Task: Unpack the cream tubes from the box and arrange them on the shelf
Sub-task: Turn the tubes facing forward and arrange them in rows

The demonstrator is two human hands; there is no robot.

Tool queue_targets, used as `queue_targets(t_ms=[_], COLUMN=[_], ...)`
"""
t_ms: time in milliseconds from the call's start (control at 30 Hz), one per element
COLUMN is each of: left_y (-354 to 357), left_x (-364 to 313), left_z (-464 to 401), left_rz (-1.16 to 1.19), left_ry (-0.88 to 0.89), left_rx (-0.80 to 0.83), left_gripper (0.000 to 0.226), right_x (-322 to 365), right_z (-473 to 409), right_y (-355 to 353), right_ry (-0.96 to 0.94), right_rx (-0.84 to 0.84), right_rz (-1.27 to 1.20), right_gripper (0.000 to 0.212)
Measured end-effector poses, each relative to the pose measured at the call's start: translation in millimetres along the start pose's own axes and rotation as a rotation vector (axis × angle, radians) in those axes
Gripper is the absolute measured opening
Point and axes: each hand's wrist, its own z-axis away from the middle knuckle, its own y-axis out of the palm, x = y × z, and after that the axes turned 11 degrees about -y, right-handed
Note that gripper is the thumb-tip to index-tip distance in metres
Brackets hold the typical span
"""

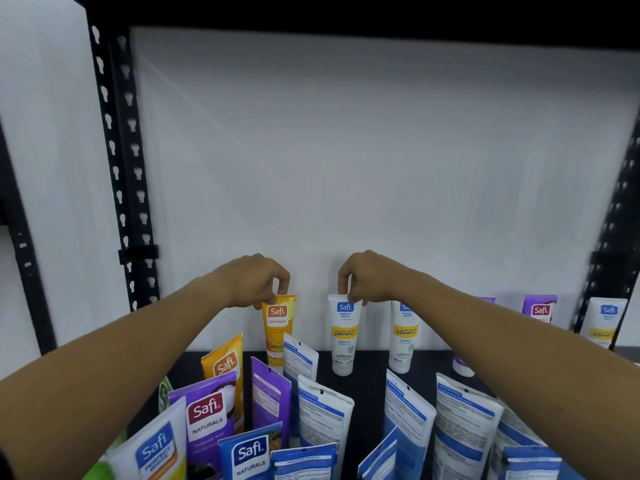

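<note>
While both hands work back row: left hand (254, 282) pinches top of orange tube (278, 327), right hand (367, 277) pinches white tube (344, 336), both upright on shelf (367, 365). More tubes stand right of right hand. Crowd of tubes nearer than hands; box unseen, remainder unclear.

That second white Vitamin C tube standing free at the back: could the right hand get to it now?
Probably yes. The second white Vitamin C tube stands beside the right hand, nothing above it, though that hand pinches the first white Vitamin C tube.
</note>
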Motion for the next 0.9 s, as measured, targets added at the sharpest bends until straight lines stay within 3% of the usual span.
queue_targets(t_ms=[633, 900], left_y=[3.0, -0.5], left_x=[10.0, 10.2], left_z=[3.9, 15.3], left_rz=[-0.054, -0.080], left_ry=[-0.009, -0.036], left_rx=[-0.044, -0.085], left_gripper=[0.011, 0.030], right_x=[10.9, 14.2], right_z=[-1.9, 8.0], right_y=[1.4, -4.1], right_ry=[-0.011, -0.004], right_rx=[0.011, -0.036], right_rz=[0.005, 0.054], right_gripper=[0.013, 0.016])
